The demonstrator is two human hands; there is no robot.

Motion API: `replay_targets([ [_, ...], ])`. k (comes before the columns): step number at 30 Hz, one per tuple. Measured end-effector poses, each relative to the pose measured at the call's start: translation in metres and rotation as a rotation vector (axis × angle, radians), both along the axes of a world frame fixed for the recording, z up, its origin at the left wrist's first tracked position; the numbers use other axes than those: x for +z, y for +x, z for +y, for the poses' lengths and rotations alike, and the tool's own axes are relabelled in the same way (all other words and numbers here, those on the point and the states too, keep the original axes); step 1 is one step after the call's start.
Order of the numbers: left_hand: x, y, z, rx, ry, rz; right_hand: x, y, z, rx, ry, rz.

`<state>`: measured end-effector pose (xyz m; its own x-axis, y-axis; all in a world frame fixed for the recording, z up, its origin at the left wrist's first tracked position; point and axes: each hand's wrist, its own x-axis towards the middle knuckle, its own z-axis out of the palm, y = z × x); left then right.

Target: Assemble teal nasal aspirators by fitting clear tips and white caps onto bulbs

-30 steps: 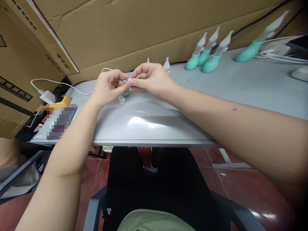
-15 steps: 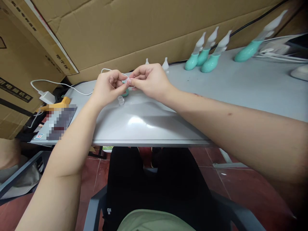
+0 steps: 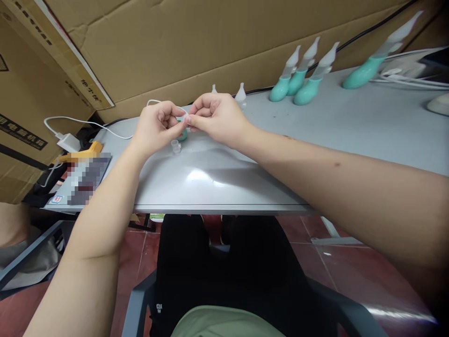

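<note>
My left hand (image 3: 157, 128) and my right hand (image 3: 220, 117) meet above the grey table, fingertips pinched together. Between them is a small whitish, see-through piece (image 3: 185, 117), mostly covered by the fingers, so its kind is unclear. Just below my left fingertips, part of a teal rubber bulb (image 3: 183, 135) shows on the table. A clear plastic connector (image 3: 176, 147) stands beside it, nearer the front edge. Behind my right hand are two white nozzle tips: one nozzle tip (image 3: 241, 93) in plain sight, the other nozzle tip (image 3: 213, 89) partly hidden.
Several teal bulb nasal aspirators with white tips, such as this aspirator (image 3: 306, 93), are at the table's back right. A cardboard box (image 3: 210, 42) walls the back. On the left are a white charger (image 3: 68, 142) with its cable and a yellow tool (image 3: 84, 150). A person sits far left.
Both hands hold nearly the same place and the same pinch. My right fingers have shifted very slightly around the small piece.
</note>
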<state>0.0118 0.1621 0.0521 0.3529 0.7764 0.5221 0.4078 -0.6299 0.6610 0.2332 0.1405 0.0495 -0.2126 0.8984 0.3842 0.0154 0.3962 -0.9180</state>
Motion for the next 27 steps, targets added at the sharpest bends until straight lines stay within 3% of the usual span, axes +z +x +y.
replay_targets([
  [7,-0.001,0.001,0.003,0.012,-0.003,-0.021,-0.008,-0.001,0.005,-0.011,0.035,0.037],
  [11,-0.002,0.002,0.003,0.028,0.011,-0.016,-0.005,-0.002,0.001,0.012,0.012,0.068],
  [20,-0.007,-0.003,0.005,0.052,0.008,0.054,0.0,-0.005,-0.005,-0.092,-0.02,-0.096],
  [27,-0.002,0.001,0.0,0.043,-0.001,0.046,0.001,-0.003,-0.002,-0.046,0.003,-0.033],
])
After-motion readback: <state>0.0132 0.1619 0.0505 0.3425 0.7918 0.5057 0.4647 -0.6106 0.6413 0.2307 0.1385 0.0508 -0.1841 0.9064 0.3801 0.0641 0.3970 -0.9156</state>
